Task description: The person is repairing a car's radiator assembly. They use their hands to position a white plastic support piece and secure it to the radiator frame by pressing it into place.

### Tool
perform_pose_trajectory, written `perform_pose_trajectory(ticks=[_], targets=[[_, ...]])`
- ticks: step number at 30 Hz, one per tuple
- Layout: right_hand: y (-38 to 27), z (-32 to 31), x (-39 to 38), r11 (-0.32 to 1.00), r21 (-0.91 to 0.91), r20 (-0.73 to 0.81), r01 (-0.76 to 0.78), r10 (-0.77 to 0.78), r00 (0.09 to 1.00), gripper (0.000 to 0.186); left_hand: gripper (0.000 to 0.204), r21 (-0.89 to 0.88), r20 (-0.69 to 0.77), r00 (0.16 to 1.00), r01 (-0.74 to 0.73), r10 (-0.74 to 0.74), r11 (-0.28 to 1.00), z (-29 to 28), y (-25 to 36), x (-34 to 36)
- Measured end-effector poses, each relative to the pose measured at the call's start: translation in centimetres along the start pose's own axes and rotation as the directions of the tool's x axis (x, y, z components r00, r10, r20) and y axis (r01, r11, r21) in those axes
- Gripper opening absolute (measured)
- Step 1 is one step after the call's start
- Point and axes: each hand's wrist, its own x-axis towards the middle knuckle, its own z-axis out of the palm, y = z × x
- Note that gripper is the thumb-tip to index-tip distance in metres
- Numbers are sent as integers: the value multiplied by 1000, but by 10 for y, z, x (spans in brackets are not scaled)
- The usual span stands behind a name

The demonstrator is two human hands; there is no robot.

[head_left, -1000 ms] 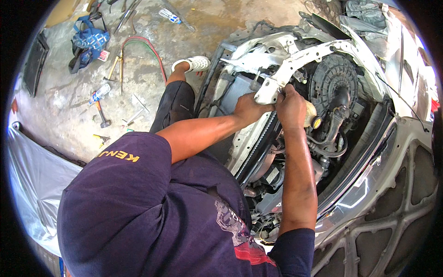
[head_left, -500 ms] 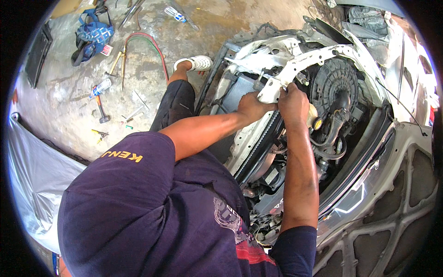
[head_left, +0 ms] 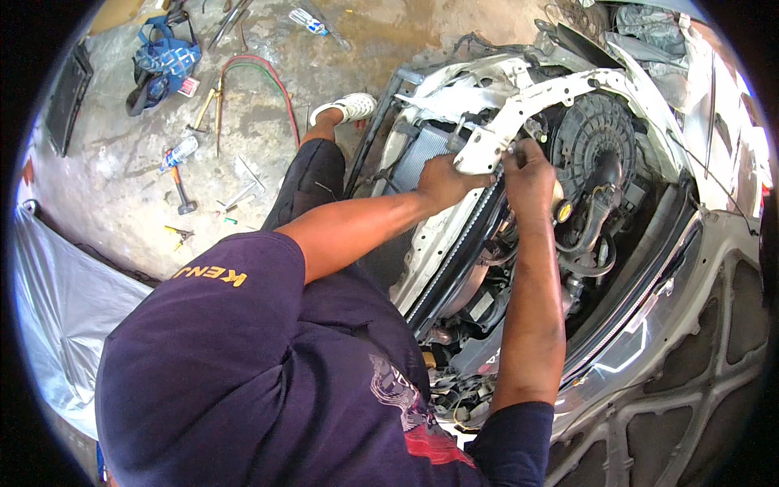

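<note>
The left hand (head_left: 448, 183) touches the end of a white metal bracket (head_left: 480, 151) at the engine bay's front; the right hand (head_left: 531, 180) is just beside it. Hidden fingertips leave both grips impossible to tell. Beyond, a hammer (head_left: 186, 203) lies on stained concrete floor (head_left: 114, 195); the rim crops a silver cover (head_left: 61, 325).

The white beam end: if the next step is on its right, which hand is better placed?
Probably the right hand, right of the beam end; the left hand is mostly on its left.
</note>
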Motion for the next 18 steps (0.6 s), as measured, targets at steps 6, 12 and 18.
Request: perform_pose_trajectory(ticks=[6,12,18], targets=[[1,-33,-23,994,99,-178,-38,55,982,19,79,157,-12,985,172,-173,973,1,13,1],[0,-40,-65,929,368,-236,-46,142,961,22,74,35,-10,999,43,-42,998,0,5,4],[30,-30,-142,911,382,-263,-154,267,927,21,73,101,-23,999,-31,33,994,4,-13,13]])
